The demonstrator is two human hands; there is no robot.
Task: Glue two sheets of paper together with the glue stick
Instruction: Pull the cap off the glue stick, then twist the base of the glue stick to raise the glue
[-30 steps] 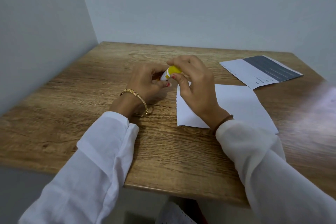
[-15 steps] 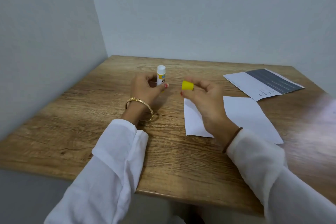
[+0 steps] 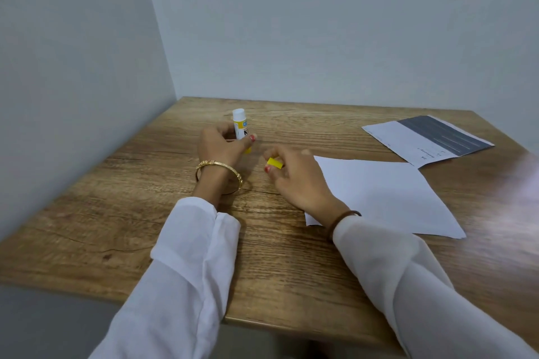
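My left hand [image 3: 218,148] grips an uncapped white glue stick [image 3: 241,125], held upright over the table. Just to its right, my right hand [image 3: 294,181] pinches the small yellow cap [image 3: 274,163] low over the wood, close to the surface. A blank white sheet [image 3: 385,195] lies flat under and to the right of my right wrist. A second sheet [image 3: 423,140], white with a dark grey printed band, lies farther back on the right.
The wooden table [image 3: 145,213] stands in a corner, with grey walls behind it and to the left. Its front edge runs below my sleeves.
The cap came off the glue stick. My right hand carried it away and down toward the table, while my left hand kept the stick upright.
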